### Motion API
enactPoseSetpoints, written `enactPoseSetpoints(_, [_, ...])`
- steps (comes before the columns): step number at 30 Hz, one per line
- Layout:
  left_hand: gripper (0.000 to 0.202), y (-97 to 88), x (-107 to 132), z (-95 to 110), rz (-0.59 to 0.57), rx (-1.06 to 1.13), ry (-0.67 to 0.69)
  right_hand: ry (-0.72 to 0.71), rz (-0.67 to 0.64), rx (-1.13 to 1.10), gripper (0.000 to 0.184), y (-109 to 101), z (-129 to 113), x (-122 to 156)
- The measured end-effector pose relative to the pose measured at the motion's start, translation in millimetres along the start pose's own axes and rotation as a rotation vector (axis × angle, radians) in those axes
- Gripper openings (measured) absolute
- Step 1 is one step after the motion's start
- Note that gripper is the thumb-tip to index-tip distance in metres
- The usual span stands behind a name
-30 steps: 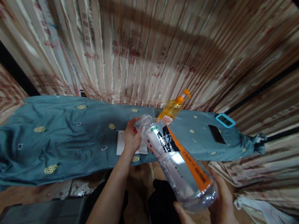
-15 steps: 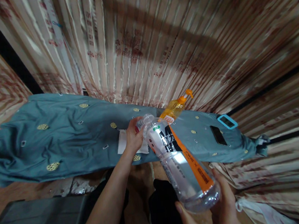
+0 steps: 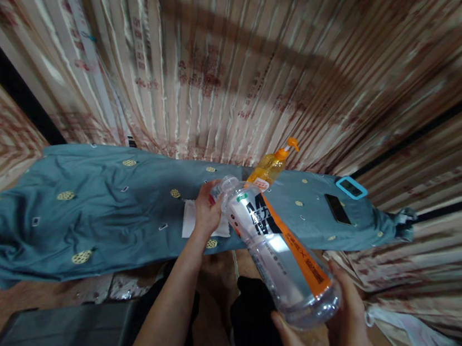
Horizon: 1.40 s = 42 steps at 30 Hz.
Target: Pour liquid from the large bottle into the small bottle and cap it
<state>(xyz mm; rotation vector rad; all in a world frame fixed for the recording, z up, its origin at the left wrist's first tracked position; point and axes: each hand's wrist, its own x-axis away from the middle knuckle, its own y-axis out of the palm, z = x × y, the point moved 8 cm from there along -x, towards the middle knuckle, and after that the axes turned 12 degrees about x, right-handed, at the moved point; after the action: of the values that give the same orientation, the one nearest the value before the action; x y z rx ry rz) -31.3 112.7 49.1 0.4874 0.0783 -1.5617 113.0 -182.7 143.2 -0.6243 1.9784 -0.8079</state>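
A large clear plastic bottle [image 3: 272, 252] with a silver and orange label is tilted, its uncapped-looking mouth [image 3: 229, 183] at the upper left and its base at the lower right. My right hand [image 3: 333, 317] is closed round the base, fingers on the far side. At the bottle's neck my left hand [image 3: 209, 212] grips a small clear object [image 3: 216, 191] with lettering and a red patch. Most of that object is hidden by the fingers and the bottle, so its kind is unclear. Beneath my left hand lies a white sheet [image 3: 189, 223].
Behind the large bottle, an orange pump bottle [image 3: 270, 167] stands on the teal patterned cloth [image 3: 106, 222]. To the right are a black phone [image 3: 337, 209] and a blue-framed device [image 3: 351, 187]. A pleated curtain [image 3: 219, 73] hangs behind; a dark box [image 3: 58, 345] sits lower left.
Almost nothing differs. Both hands and the large bottle keep the same place and tilt.
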Motion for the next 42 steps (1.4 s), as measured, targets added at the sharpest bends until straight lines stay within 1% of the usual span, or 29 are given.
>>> enactPoseSetpoints(3, [0.043, -0.1, 0.0, -0.3, 0.007, 0.010, 0.005, -0.031, 0.030, 0.033, 0.104, -1.4, -0.9, 0.6])
enactPoseSetpoints(8, [0.043, -0.8, 0.4, -1.8, 0.003, -0.008, 0.002, -0.026, 0.068, 0.056, 0.108, -0.2, 1.2, 2.4])
enactPoseSetpoints(16, [0.042, -1.4, 0.8, -0.6, 0.008, -0.014, 0.012, -0.025, 0.116, 0.067, 0.109, 1.3, 9.2, 3.2])
enactPoseSetpoints(21, [0.043, -1.5, 0.8, -1.8, 0.006, -0.015, 0.005, -0.053, 0.155, 0.063, 0.107, 2.2, 12.0, 4.8])
enactPoseSetpoints(28, [0.040, -1.1, 0.9, -4.3, 0.016, -0.015, 0.006, -0.028, 0.097, 0.062, 0.110, 1.1, 5.9, 1.5])
enactPoseSetpoints(33, [0.039, -0.9, 0.6, -3.8, 0.004, -0.007, 0.010, 0.021, 0.055, 0.039, 0.107, -1.0, 4.5, 2.3])
enactPoseSetpoints(42, [0.034, -1.4, 0.5, -3.5, 0.003, -0.014, 0.021, 0.081, 0.037, 0.032, 0.105, -4.8, -5.5, 0.6])
